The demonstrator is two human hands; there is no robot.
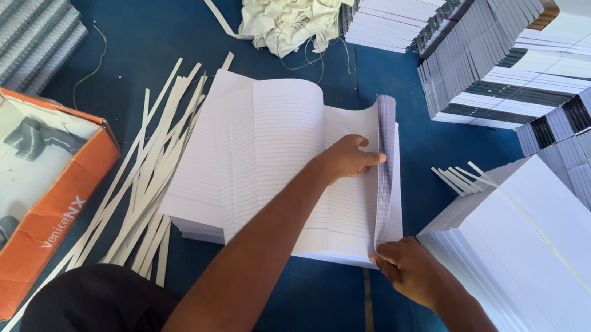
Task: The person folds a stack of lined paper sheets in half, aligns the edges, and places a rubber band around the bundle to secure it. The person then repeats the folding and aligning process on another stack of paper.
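At centre of the blue floor, my left hand presses the ruled sheet stack, my right hand pinches lifted sheets; most lie uncounted.

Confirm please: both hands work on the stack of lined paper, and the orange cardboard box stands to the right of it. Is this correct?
Not quite. In the head view the orange cardboard box stands to the left of the stack of lined paper, not the right. Both the left hand and the right hand do work on it.

You are working a stack of ruled white sheets, lying flat mid-floor; its right edge is curling upright, a few sheets lifting near the right corner.
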